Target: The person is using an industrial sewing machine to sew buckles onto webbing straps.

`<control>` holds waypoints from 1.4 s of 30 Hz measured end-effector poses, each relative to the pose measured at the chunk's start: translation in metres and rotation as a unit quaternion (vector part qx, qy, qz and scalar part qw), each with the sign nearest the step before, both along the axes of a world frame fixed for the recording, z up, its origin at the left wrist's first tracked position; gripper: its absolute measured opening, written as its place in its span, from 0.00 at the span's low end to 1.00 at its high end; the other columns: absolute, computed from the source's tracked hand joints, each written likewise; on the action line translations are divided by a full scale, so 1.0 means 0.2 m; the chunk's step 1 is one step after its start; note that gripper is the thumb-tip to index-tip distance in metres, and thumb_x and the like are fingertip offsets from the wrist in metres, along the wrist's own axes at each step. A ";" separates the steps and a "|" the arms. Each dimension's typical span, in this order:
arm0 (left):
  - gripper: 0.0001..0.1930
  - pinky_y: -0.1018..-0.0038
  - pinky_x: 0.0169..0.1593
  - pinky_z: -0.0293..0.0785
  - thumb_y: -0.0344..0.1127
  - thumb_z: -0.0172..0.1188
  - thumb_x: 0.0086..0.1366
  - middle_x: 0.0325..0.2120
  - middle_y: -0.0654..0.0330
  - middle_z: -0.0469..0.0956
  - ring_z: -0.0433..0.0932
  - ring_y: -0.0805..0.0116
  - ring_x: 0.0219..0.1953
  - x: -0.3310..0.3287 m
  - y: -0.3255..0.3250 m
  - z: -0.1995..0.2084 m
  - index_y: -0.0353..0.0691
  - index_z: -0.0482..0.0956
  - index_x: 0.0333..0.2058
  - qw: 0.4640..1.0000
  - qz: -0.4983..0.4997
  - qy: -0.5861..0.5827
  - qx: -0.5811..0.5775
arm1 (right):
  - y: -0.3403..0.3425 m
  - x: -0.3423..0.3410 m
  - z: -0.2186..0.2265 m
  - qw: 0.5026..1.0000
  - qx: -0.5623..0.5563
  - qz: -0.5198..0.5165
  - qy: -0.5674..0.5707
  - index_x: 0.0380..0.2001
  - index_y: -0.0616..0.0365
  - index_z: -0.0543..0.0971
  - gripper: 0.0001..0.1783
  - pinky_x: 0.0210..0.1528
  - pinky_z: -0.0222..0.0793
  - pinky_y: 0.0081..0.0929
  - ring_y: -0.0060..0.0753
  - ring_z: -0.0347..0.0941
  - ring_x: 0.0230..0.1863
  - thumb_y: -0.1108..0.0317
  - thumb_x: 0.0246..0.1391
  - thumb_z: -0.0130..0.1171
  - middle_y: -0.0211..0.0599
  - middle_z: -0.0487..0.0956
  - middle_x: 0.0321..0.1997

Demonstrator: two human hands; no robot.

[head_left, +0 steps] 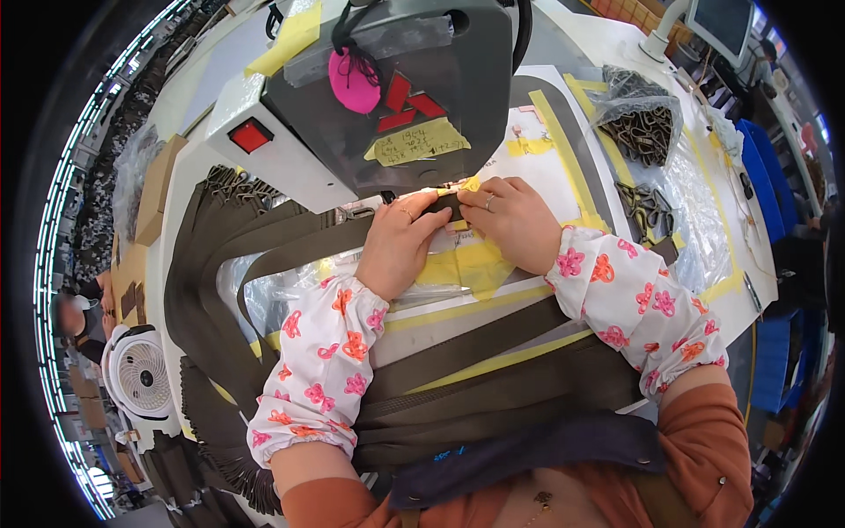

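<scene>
My left hand (398,246) and my right hand (512,220) meet on an olive-brown webbing strap (317,245) right under the head of a grey sewing machine (387,88). Both hands pinch and press the strap's end flat on the white machine table (563,167), over patches of yellow tape. The strap runs left from my fingers and curves down off the table. The needle area is hidden behind the machine head and my fingers. White sleeve covers with pink flowers wrap both forearms.
More olive straps (493,387) lie across my lap and hang in a bundle (198,290) at the left. Clear bags of dark metal buckles (642,123) sit at the right rear. A small white fan (141,374) stands lower left. Another person sits at the far left.
</scene>
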State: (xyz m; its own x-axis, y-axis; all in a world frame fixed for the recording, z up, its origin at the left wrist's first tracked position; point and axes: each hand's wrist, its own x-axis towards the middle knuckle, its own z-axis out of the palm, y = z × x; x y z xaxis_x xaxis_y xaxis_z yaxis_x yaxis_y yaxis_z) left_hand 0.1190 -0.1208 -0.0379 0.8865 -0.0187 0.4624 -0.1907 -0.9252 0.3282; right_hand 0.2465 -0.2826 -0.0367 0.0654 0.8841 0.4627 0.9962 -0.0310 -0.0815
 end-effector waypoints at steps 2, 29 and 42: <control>0.11 0.69 0.42 0.64 0.27 0.55 0.52 0.42 0.57 0.73 0.71 0.60 0.44 0.00 -0.01 -0.01 0.43 0.77 0.37 1.000 0.030 0.000 -0.002 | 0.00 0.01 0.04 1.000 -0.006 -0.003 -0.005 0.32 0.58 0.76 0.14 0.46 0.62 0.30 0.32 0.67 0.44 0.71 0.36 0.55 0.31 0.75 0.44; 0.07 0.64 0.34 0.69 0.32 0.57 0.50 0.28 0.59 0.75 0.74 0.59 0.30 0.04 0.08 -0.03 0.45 0.77 0.30 0.998 0.055 0.004 -0.016 | 0.07 0.04 0.07 0.999 -0.031 0.017 -0.005 0.38 0.61 0.74 0.23 0.53 0.54 0.36 0.37 0.67 0.47 0.81 0.30 0.55 0.38 0.75 0.42; 0.10 0.65 0.35 0.72 0.36 0.56 0.52 0.32 0.56 0.74 0.75 0.57 0.31 0.08 0.08 -0.07 0.49 0.78 0.35 0.996 0.093 0.003 0.012 | 0.07 0.05 0.06 0.998 -0.053 -0.013 -0.017 0.39 0.60 0.73 0.23 0.53 0.54 0.39 0.40 0.66 0.46 0.80 0.31 0.55 0.37 0.74 0.43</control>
